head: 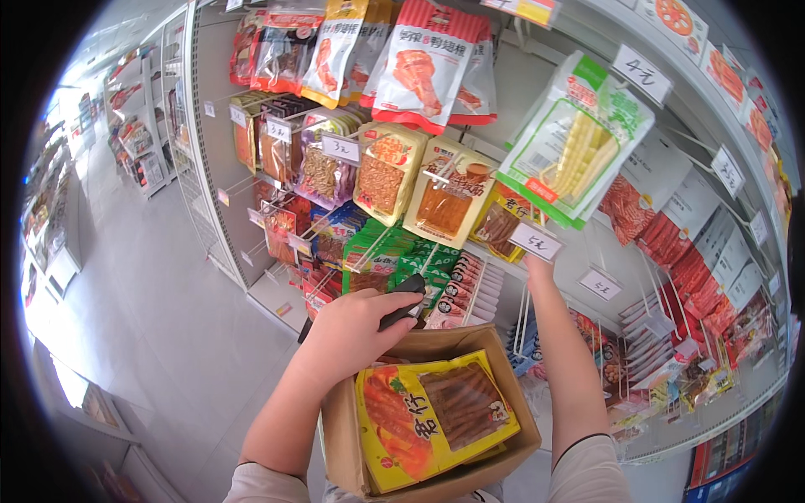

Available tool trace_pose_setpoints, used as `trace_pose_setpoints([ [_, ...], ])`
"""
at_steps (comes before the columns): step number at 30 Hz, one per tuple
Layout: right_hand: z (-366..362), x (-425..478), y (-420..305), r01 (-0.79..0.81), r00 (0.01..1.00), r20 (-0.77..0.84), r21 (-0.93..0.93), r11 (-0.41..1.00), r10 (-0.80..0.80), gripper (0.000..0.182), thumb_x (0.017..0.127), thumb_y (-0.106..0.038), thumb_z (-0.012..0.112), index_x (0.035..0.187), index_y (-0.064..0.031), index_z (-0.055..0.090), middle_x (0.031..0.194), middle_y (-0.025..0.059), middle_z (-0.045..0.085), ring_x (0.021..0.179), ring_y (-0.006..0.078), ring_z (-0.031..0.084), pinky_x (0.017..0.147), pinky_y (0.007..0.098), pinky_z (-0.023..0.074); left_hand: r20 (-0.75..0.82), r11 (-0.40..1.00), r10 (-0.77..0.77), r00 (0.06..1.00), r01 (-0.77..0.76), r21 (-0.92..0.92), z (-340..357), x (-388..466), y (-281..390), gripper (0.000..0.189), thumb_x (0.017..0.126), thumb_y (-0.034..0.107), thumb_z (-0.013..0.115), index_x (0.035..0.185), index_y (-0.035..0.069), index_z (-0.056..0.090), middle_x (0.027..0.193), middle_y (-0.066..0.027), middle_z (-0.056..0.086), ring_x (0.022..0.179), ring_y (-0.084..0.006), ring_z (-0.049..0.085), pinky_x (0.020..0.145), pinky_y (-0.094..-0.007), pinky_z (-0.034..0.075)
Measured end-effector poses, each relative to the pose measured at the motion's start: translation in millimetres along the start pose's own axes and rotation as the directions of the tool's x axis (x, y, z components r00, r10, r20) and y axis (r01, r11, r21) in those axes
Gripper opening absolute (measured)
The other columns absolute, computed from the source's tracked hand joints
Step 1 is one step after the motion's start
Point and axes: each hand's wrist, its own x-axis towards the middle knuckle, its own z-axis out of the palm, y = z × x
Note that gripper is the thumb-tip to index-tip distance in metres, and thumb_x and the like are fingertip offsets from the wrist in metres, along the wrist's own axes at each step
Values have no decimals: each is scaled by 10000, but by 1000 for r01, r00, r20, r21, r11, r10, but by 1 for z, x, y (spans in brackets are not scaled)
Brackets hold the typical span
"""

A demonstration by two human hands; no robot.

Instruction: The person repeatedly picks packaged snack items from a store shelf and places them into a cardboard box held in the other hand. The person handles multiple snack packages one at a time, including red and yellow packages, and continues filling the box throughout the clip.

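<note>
My left hand (360,330) is closed around a black handheld object (405,300), whose kind I cannot tell. That hand is above the far left rim of an open cardboard box (344,434). Inside the box lies a yellow snack packet (440,415) with a clear window showing brown strips. My right hand (539,269) reaches up to the rack, its fingers mostly hidden behind a handwritten price tag (536,241). Just left of it, a similar yellow packet (501,223) hangs on the rack; whether the fingers grip it is hidden.
White metal hooks stick out from the rack (217,144). Around my right hand hang green-and-white packets (575,141), cream packets (448,192) and red-and-white packets (420,66). Green packets (371,254) hang lower. To the left is a tiled aisle floor (151,270), with more shelving (135,119) beyond.
</note>
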Motion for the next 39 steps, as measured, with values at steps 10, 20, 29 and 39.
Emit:
trace_pose_setpoints([
  [10,20,28,-9,-94,975,206,37,995,84,323,1097,-208,701,1374,-63,621,1148,49,723,930,148,675,756,319,541,-16,999,-37,999,37,-15,-13,-6,-14,377,1024,287,792,1385,182,795,1130,-153,816,1042,-376,770,908,-467,613],
  [20,14,-121,-85,-16,984,176,65,998,5,227,1145,-255,654,1242,-60,718,954,-15,709,774,76,613,683,264,504,4,1000,-6,1000,6,0,4,3,0,389,1025,275,788,1399,170,787,1146,-170,812,1041,-383,770,926,-461,611],
  [29,-32,-218,-122,-5,907,414,188,982,-74,275,1191,-234,626,1336,-13,703,1060,-28,731,815,35,593,741,240,509,54,999,3,999,-6,49,14,7,27,398,1027,256,785,1407,135,779,1144,-198,811,1016,-382,775,922,-446,606],
  [39,-118,-235,-127,633,764,330,-218,743,-555,110,1041,-37,714,1119,31,752,1106,133,675,1046,290,667,939,358,537,82,996,-62,995,56,76,16,3,41,420,1027,295,773,1423,154,775,1184,-190,816,1050,-375,778,937,-453,607],
])
